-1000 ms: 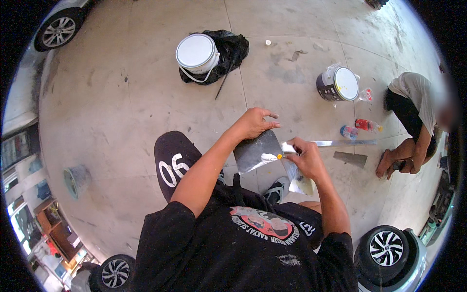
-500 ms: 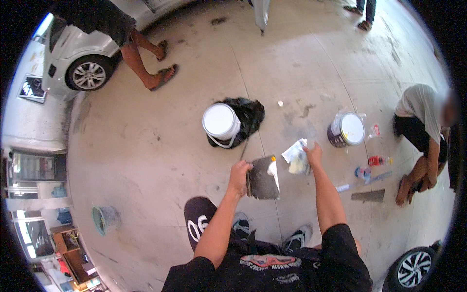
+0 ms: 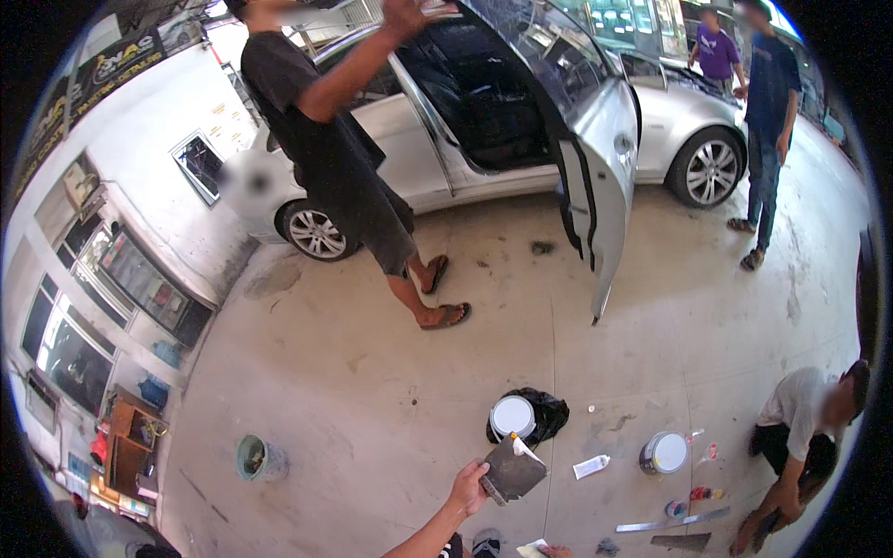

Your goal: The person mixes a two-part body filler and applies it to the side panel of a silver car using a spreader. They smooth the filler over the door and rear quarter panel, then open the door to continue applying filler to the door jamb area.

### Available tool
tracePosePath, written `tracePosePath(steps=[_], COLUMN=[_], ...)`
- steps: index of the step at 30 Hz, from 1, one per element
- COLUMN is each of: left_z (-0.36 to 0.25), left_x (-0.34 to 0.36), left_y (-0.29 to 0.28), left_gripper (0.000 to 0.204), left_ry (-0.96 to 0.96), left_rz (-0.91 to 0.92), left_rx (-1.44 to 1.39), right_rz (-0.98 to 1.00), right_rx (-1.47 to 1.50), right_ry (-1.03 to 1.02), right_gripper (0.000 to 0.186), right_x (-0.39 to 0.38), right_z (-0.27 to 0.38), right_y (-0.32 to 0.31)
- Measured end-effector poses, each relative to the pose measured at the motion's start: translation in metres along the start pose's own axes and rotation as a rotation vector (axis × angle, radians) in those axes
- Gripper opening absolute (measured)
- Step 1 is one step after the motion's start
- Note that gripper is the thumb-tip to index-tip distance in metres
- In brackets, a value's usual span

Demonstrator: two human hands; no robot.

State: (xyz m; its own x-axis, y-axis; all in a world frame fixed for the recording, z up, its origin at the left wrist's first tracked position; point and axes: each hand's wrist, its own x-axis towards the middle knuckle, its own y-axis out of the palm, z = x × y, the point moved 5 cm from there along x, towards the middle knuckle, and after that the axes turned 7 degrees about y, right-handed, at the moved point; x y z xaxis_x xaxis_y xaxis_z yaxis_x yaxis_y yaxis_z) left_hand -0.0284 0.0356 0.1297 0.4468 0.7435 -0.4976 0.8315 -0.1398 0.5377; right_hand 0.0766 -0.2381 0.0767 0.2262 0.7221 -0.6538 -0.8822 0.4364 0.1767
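Observation:
My left hand (image 3: 470, 487) grips the edge of a dark, squarish mixing board (image 3: 514, 471). A white smear of paste and a small orange-yellow dab lie along the board's far edge. Only part of my right hand (image 3: 556, 551) shows, at the bottom edge. Its fingers are mostly cut off, beside a pale, flat, yellowish piece (image 3: 532, 550) whose kind is unclear. On the floor right of the board rests a white tube (image 3: 591, 466). Just beyond the board stands a white-lidded bucket (image 3: 512, 416) on black plastic (image 3: 551, 416).
A lidded tin (image 3: 665, 453), a red bottle (image 3: 705, 494), a long straight strip (image 3: 672, 521) and a dark flat plate (image 3: 681, 541) are at right, near a crouching person (image 3: 800, 418). A silver car's open door (image 3: 605, 177) juts out ahead. Another person (image 3: 344, 158) stands beside the car. A greenish bucket (image 3: 262, 458) sits left.
The view has tipped up, bringing the car and standing people into sight. My right hand has left the white tube, which lies on the floor. The left hand still holds the board.

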Motion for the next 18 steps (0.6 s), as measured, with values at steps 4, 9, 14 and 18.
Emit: tracePosePath(steps=[4, 9, 14, 18], left_z=[-0.067, -0.159, -0.259, -0.323], left_x=[-0.036, -0.084, -0.126, -0.175], left_y=[0.034, 0.082, 0.124, 0.167], left_gripper=[0.023, 0.032, 0.035, 0.044], left_ry=[0.073, 0.190, 0.325, 0.402], left_rz=[0.003, -0.036, 0.126, 0.294], left_rx=[-0.085, -0.223, -0.343, -0.429], right_rz=[0.122, -0.324, -0.324, -0.413], right_rx=[0.328, -0.112, 0.108, 0.030], right_ry=[0.274, 0.182, -0.010, -0.268], right_gripper=[0.035, 0.038, 0.037, 0.036], right_x=[0.044, -0.007, -0.070, -0.121], right_z=[-0.029, 0.063, 0.191, 0.301], right_y=[-0.016, -0.047, -0.020, 0.002])
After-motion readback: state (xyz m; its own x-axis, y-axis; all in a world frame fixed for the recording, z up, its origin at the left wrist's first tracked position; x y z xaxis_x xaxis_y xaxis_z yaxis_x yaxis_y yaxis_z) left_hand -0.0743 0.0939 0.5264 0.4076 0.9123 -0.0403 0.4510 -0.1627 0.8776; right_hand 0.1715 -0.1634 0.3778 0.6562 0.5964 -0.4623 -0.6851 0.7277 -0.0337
